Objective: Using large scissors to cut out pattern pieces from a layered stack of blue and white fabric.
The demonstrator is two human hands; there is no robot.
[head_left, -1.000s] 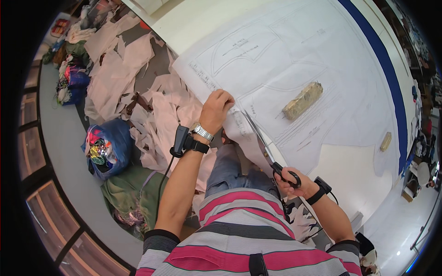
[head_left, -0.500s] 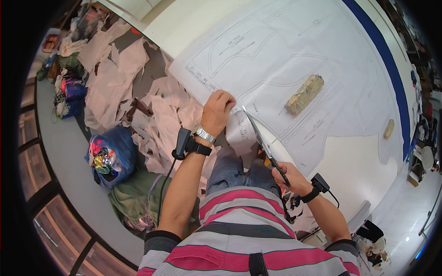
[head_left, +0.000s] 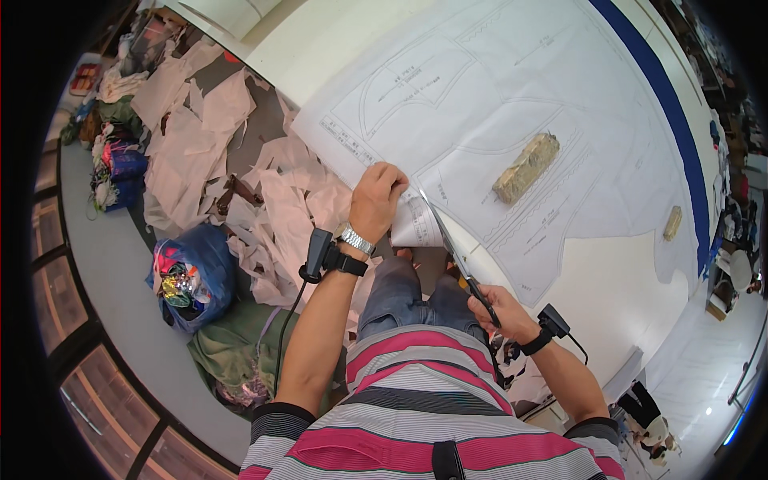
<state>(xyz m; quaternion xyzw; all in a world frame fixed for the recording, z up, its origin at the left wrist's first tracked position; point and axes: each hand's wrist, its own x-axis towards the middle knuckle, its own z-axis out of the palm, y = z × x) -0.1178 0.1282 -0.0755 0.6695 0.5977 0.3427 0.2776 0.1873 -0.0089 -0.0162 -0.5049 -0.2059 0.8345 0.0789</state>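
- Your right hand (head_left: 502,308) is closed around the handles of the scissors (head_left: 452,244), whose blades point up along the near edge of the table (head_left: 320,48) into the paper (head_left: 496,96).
- Your left hand (head_left: 378,198) pinches the paper's near edge with curled fingers, just left of the blades, where the sheet hangs over the table edge.
- The paper, printed with pattern outlines, covers most of the table.
- A brick-like weight (head_left: 526,167) lies on the paper toward the middle; a smaller weight (head_left: 672,222) lies near the right edge of the paper.
- Pale scraps (head_left: 240,184) litter the floor left of the table, with a blue bag (head_left: 192,276) beside them.
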